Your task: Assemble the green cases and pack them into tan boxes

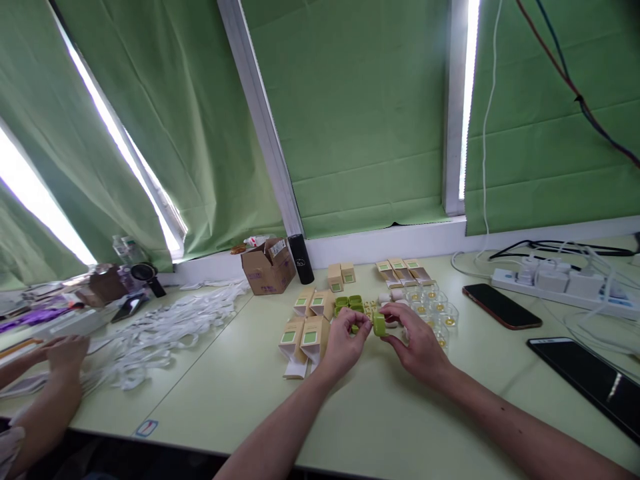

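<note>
My right hand (411, 339) grips a small green case (379, 325) between thumb and fingers above the table. Pinched together at the left side of that case, my left hand (346, 340) has its fingertips closed; anything between them is too small to make out. Just behind my left hand sit several green cases (355, 301). Small beige pieces (370, 307) lie beside them, partly hidden by my hands. Clear round cups with yellow centres (440, 307) stand behind and right of my right hand. Beige boxes with green labels (311, 337) are left of my left hand.
More beige boxes (399, 271) stand at the back. A cardboard box (269, 269) and black bottle (301, 259) are near the wall. Phones (501, 305) and a power strip (565, 283) lie right. White ribbons (165, 327) and another person's hands (67, 353) are left.
</note>
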